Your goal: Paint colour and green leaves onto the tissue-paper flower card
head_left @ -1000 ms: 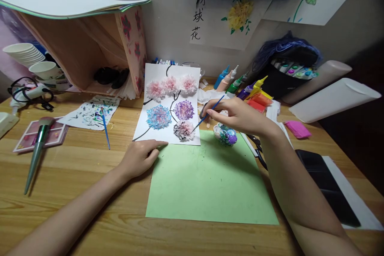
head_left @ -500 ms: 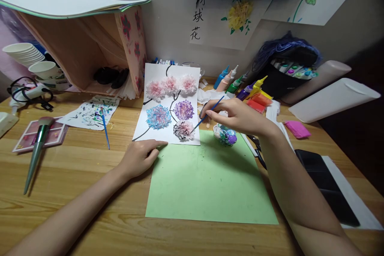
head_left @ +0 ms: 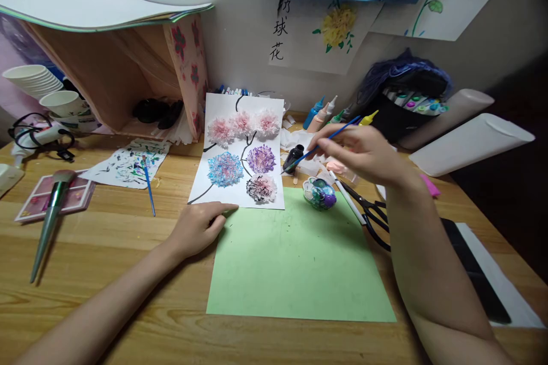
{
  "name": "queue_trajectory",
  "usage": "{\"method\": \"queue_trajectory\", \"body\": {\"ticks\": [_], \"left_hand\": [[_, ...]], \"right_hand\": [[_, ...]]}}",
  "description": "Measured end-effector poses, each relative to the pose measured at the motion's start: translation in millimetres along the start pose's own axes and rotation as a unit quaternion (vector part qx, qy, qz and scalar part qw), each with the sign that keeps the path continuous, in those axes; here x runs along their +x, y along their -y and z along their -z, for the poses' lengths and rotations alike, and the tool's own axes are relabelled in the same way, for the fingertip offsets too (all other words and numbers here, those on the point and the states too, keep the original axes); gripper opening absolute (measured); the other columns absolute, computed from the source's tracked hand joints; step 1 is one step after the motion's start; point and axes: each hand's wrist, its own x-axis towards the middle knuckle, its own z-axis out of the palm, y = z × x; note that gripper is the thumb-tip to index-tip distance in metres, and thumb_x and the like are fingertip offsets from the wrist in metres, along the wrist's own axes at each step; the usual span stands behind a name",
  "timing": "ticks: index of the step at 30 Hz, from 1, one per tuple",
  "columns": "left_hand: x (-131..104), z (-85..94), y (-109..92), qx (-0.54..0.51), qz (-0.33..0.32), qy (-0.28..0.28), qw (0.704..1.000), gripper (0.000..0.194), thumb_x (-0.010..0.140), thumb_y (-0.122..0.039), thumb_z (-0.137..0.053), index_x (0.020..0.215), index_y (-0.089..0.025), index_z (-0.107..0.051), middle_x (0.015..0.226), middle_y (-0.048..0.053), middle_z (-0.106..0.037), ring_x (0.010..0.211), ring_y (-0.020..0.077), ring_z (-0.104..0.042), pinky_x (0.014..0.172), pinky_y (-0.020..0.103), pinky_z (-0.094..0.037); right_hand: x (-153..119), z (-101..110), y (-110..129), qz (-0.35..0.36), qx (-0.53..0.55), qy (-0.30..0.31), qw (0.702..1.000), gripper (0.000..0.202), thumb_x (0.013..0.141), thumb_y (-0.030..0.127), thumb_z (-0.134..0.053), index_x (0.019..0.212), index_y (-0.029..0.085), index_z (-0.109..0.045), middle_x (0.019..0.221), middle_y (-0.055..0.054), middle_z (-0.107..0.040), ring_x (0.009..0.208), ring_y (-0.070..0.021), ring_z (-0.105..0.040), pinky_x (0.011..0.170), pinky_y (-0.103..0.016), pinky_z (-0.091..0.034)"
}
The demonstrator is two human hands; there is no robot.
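A thin blue paintbrush (head_left: 346, 126) is pinched in my right hand (head_left: 362, 151), its tip pointing down and left. The tip is close to a small open black bottle (head_left: 294, 158); I cannot tell whether they touch. My left hand (head_left: 199, 228) rests palm down, index finger stretched to the bottom edge of a white paper (head_left: 201, 185). Raised fluffy flowers stand on that paper: pink ones (head_left: 242, 124) above, a blue one (head_left: 225, 169), a purple one (head_left: 261, 158) and a pink one with black-painted petals (head_left: 261, 188). Black branch lines run between them.
Green paper (head_left: 299, 274) lies in front, with a paint-smeared palette (head_left: 319, 193) at its top edge. Black-handled scissors (head_left: 377, 217) are under my right forearm. Paint bottles (head_left: 314, 112) stand behind. At left are another blue brush (head_left: 149, 188), a large makeup brush (head_left: 53, 211) and paper cups (head_left: 64, 101).
My right hand has lifted the paintbrush off the black-and-pink flower and moved right and up. The black bottle and the scissors now show more. My left hand has stayed in place.
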Motion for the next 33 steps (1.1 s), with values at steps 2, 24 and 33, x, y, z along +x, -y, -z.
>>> {"method": "queue_trajectory", "body": {"ticks": [2, 24, 33], "left_hand": [[-0.4, 0.0, 0.3, 0.002, -0.003, -0.002, 1.0, 0.038, 0.082, -0.017, -0.039, 0.107, -0.024, -0.066, 0.097, 0.001, -0.072, 0.082, 0.0159, -0.066, 0.07, 0.028, -0.05], [-0.3, -0.8, 3.6, 0.022, -0.011, -0.013, 1.0, 0.038, 0.083, -0.018, -0.038, 0.108, -0.026, -0.065, 0.097, -0.001, -0.072, 0.082, 0.0156, -0.067, 0.067, 0.026, -0.051], [-2.2, -2.6, 6.6, 0.016, 0.001, 0.004, 1.0, 0.039, 0.083, -0.019, -0.037, 0.11, -0.026, -0.064, 0.101, -0.001, -0.071, 0.086, 0.0166, -0.066, 0.071, 0.029, -0.051]], "right_hand": [[-2.1, 10.3, -5.6, 0.003, 0.024, -0.14, 0.99, 0.023, 0.087, 0.037, -0.049, 0.077, 0.021, -0.062, 0.083, -0.006, -0.063, 0.075, -0.0176, -0.063, 0.068, -0.033, -0.05], [3.6, 7.6, -12.0, 0.042, -0.102, -0.216, 0.97, 0.024, 0.09, 0.029, -0.043, 0.074, 0.018, -0.058, 0.078, -0.004, -0.063, 0.075, -0.0163, -0.062, 0.069, -0.028, -0.045], [6.6, 2.7, -15.6, 0.035, -0.166, -0.181, 0.969, 0.023, 0.089, 0.027, -0.044, 0.077, 0.017, -0.06, 0.078, -0.005, -0.065, 0.066, -0.0143, -0.056, 0.062, -0.027, -0.041]]}}
